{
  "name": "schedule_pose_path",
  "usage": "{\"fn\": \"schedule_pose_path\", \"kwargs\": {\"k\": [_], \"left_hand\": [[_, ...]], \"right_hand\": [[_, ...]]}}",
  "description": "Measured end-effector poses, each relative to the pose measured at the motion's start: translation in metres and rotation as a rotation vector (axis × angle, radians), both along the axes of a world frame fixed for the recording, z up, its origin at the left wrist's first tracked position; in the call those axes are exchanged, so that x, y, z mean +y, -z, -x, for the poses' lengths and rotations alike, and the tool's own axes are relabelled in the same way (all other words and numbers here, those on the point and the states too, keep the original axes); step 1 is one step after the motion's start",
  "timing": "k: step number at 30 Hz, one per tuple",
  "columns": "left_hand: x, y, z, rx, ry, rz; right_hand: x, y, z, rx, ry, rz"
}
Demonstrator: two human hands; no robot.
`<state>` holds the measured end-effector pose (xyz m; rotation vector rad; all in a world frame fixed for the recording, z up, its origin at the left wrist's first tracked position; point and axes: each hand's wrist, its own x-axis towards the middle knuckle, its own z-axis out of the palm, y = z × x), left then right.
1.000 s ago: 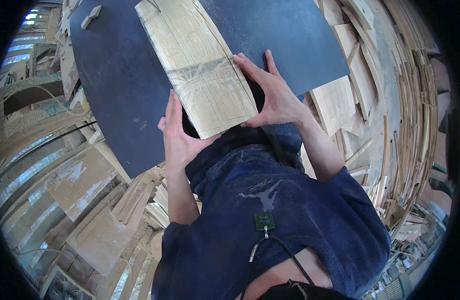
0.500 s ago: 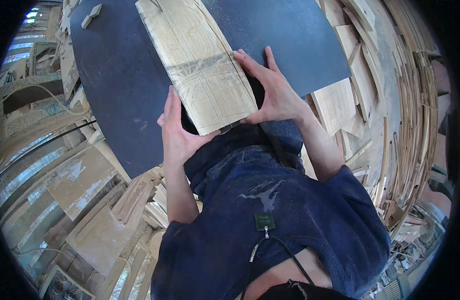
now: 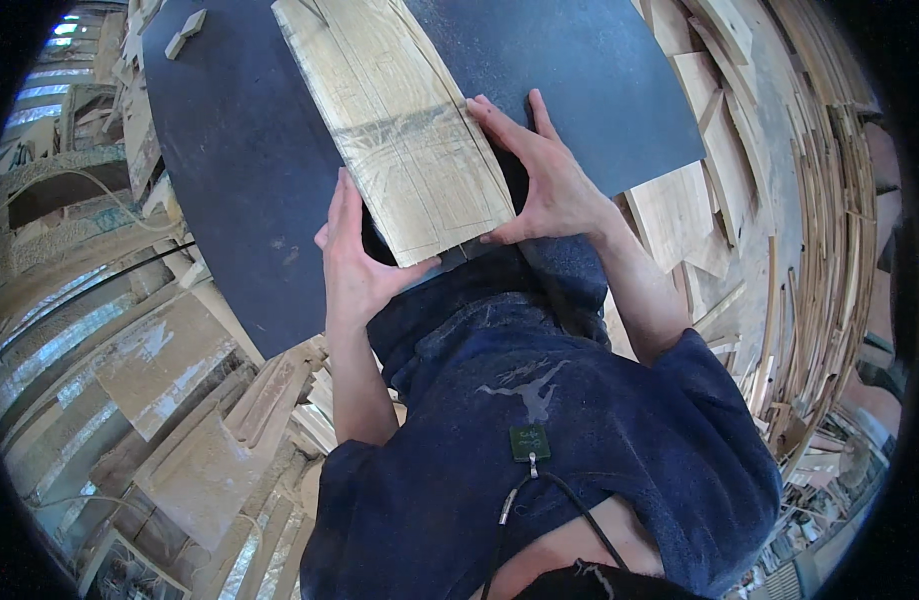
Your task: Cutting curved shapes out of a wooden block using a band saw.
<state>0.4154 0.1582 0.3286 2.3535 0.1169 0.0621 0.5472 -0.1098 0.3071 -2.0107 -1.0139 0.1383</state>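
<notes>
A pale wooden board [image 3: 420,160] lies lengthwise over a dark tabletop [image 3: 250,200], running away from me. Pencil-like lines run along its face, and a grey band crosses it midway. My left hand [image 3: 358,260] grips the left edge near the close end, thumb at the end corner and fingers along the side. On the opposite edge my right hand [image 3: 545,180] holds the board between its thumb, at the near corner, and its fingers farther up; one finger sticks out free. Parts of the fingers are hidden under the board. A thin dark strip meets the board at the top of the view.
Two small wood offcuts [image 3: 185,35] rest at the tabletop's far left. Wooden boards [image 3: 675,215] lean and lie to the right, beside a long stack of thin strips [image 3: 830,230]. Dusty planks [image 3: 170,370] and slats fill the lower left.
The board and both hands have shifted very slightly away from me. The grip looks the same.
</notes>
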Motion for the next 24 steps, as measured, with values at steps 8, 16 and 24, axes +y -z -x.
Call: {"fn": "schedule_pose_path", "kwargs": {"k": [8,16,24], "left_hand": [[0.001,0.000,-0.004,0.011,-0.013,0.000],[0.005,-0.002,-0.012,-0.006,-0.003,-0.014],[0.008,-0.003,-0.016,-0.001,0.002,0.004]], "right_hand": [[0.003,0.002,-0.004,-0.021,0.005,-0.013],[0.007,0.004,-0.013,-0.031,0.009,-0.019],[0.010,0.005,-0.014,-0.036,0.022,-0.010]]}}
